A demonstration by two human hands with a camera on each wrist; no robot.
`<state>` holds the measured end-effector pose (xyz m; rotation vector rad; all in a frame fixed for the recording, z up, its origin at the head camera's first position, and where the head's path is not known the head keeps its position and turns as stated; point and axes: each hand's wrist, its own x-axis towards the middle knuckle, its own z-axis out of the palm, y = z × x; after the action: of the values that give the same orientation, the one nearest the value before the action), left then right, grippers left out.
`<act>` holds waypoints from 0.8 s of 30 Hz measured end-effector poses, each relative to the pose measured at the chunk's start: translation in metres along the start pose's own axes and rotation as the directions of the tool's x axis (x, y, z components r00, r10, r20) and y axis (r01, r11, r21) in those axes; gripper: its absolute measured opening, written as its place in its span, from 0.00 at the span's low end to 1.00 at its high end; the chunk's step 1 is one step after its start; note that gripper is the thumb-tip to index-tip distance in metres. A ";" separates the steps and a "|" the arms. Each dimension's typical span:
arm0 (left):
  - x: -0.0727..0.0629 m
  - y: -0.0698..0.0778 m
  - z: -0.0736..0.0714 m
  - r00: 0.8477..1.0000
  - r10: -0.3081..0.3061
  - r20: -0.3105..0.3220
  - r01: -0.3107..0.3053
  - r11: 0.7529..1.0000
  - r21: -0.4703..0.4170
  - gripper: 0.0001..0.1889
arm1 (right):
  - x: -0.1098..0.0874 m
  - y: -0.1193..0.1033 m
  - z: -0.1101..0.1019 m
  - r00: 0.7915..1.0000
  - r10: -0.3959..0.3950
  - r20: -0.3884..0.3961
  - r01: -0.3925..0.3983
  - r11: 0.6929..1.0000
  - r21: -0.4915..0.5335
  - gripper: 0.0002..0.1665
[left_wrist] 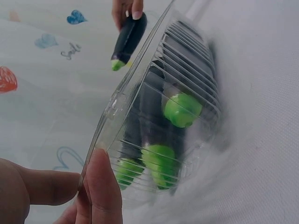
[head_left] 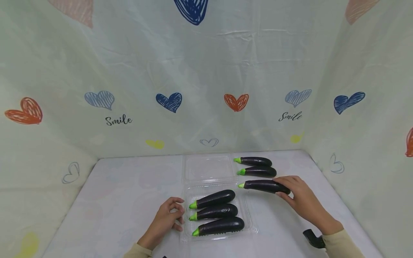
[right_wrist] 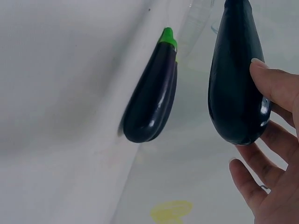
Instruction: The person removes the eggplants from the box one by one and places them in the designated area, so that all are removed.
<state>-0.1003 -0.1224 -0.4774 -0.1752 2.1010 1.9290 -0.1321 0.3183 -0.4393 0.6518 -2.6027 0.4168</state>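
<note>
My right hand [head_left: 298, 197] grips an eggplant [head_left: 262, 185] by its rounded end, held in the air above the table with its green stem pointing left. In the right wrist view the thumb and fingers lie around this dark eggplant [right_wrist: 237, 79]. The left hand [head_left: 167, 215] pinches the left rim of a clear plastic clamshell box [head_left: 250, 215] between thumb and finger, as the left wrist view shows at the box edge [left_wrist: 100, 126]. Three eggplants lie side by side in the box: a back one [head_left: 216, 198], a middle one [head_left: 217, 212] and a front one [head_left: 222, 225], stems to the left.
The box's clear lid [head_left: 209, 168] lies folded open behind it. Two more eggplants, one at the back [head_left: 257, 161] and one nearer [head_left: 259, 171], rest on the white table [head_left: 135, 190] right of the lid. A heart-printed sheet [head_left: 200, 64] surrounds the table on three sides.
</note>
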 end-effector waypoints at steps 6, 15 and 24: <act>0.001 -0.001 0.000 1.000 -0.002 0.003 0.002 1.000 0.000 0.19 | -0.001 0.006 -0.001 1.000 0.023 -0.003 -0.023 1.000 0.001 0.30; 0.002 -0.004 -0.001 1.000 -0.009 -0.002 0.009 1.000 0.009 0.19 | -0.003 0.016 -0.001 0.998 0.058 0.013 -0.058 0.998 0.024 0.29; 0.001 -0.002 -0.001 1.000 0.000 0.009 0.000 1.000 -0.004 0.19 | -0.005 0.027 0.002 0.994 0.100 0.041 -0.102 0.994 0.043 0.29</act>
<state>-0.1006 -0.1231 -0.4795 -0.1674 2.0909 1.9306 -0.1423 0.3418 -0.4483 0.5498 -2.6780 0.5000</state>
